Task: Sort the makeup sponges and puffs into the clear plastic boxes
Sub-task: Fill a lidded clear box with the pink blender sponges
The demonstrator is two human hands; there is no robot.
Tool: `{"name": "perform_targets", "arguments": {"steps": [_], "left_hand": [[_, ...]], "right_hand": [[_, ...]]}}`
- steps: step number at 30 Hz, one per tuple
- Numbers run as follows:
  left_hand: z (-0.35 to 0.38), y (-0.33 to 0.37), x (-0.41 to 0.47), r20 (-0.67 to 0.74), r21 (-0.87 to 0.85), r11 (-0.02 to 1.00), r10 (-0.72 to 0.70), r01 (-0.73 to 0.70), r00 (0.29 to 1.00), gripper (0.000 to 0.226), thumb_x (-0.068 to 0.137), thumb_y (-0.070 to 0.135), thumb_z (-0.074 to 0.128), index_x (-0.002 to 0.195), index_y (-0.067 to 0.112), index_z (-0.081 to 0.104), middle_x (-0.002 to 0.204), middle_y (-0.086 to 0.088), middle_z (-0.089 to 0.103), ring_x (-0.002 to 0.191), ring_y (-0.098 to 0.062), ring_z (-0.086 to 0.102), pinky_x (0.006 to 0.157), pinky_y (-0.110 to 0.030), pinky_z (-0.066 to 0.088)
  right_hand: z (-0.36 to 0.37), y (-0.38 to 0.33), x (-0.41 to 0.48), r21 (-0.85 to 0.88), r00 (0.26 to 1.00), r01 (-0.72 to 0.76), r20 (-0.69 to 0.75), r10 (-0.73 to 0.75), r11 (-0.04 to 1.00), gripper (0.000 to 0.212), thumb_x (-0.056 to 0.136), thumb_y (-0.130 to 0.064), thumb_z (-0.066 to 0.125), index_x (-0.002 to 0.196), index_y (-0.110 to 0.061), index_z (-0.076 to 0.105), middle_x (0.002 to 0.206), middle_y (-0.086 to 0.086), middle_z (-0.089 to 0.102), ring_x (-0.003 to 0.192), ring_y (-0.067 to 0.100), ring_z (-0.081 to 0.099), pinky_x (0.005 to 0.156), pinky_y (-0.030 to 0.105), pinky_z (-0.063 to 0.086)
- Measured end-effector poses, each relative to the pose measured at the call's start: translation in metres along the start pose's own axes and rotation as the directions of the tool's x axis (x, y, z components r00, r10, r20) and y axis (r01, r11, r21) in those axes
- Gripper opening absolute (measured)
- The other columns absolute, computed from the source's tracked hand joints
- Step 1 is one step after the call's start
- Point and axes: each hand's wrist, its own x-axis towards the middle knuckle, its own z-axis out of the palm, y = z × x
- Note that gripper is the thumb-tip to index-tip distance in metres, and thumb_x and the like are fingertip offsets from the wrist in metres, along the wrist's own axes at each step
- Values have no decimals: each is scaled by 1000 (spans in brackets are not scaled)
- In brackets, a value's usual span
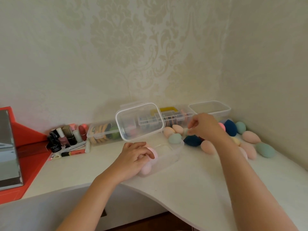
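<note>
A clear plastic box (173, 153) lies on the white desk in front of me, its lid (139, 121) standing open behind it. My left hand (135, 155) reaches into the near end of the box with fingers curled round a pale pink sponge (154, 153); a second pink sponge (145, 170) lies below it in the box. My right hand (204, 125) hovers with loosely bent fingers over a pile of egg-shaped sponges: peach (177, 128), mint (175, 138), dark blue (193, 140). It holds nothing that I can see.
More sponges lie at the right: teal (265, 150), peach (250, 137), dark blue (230, 127). An empty clear box (210, 108) stands at the back right. A closed box of round puffs (103, 132) and cosmetics bottles (65, 136) stand at the back left. A red mirror stand (21, 147) lies left.
</note>
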Motion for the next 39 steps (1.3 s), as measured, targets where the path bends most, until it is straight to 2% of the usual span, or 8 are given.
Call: {"name": "perform_targets", "arguments": {"steps": [4,7,13,18,21,24,32,39], "left_hand": [[1,-1,0,-2,-17,1000,3,-3,1000,30,94,23,44,86,50,55,136,21,34,120,1,17,103,-22,16],[1,-2,1,-3,-23,1000,0,0,1000,30,94,23,45,86,50,56,133,22,34,121,1,18,103,-22,17],[1,-2,1,3,-18,1000,-5,5,1000,29,94,24,44,86,50,55,134,23,33,121,1,17,104,-23,17],[1,-1,0,2,-10,1000,-3,3,1000,28,94,26,43,87,51,54,138,20,33,121,0,17,103,-23,18],[0,1,0,3,-12,1000,-7,7,1000,22,91,34,41,86,51,54,139,18,34,121,-1,18,103,-23,17],[0,1,0,7,18,1000,-10,9,1000,19,92,36,42,89,51,54,142,16,34,125,-5,18,104,-24,15],[1,2,1,-12,47,998,-31,31,999,30,95,29,43,120,37,55,147,14,31,133,-8,15,109,-27,16],[0,1,3,-8,79,996,-43,43,999,30,95,27,42,120,35,57,147,13,31,132,-11,17,110,-27,16]], "right_hand": [[-15,22,-4,-328,898,-346,155,411,879,57,75,-36,77,116,-5,52,89,3,52,92,24,54,79,31,44],[-13,22,0,-385,829,-400,235,507,832,57,80,-35,73,121,-5,48,90,5,51,94,25,52,83,31,43],[-11,13,-6,-517,894,-246,206,398,820,19,86,-28,57,79,-12,51,74,1,52,85,20,55,77,25,44],[-7,3,-4,39,998,23,58,-25,999,23,85,-29,65,103,-20,55,91,-2,60,82,14,59,71,26,48],[6,-16,-9,371,934,268,125,-334,889,30,76,-25,78,100,-25,60,93,-9,63,79,5,58,71,20,46],[33,-28,-8,412,804,365,312,-505,835,15,87,-21,68,101,-23,69,92,-1,68,77,6,57,73,18,46],[51,-40,-6,205,750,353,522,-407,913,17,88,-24,65,101,-21,74,52,-24,56,58,0,50,62,14,39],[67,-52,-14,61,850,368,382,-362,928,24,76,-29,76,96,-22,63,85,-10,60,73,6,51,64,17,42]]}}
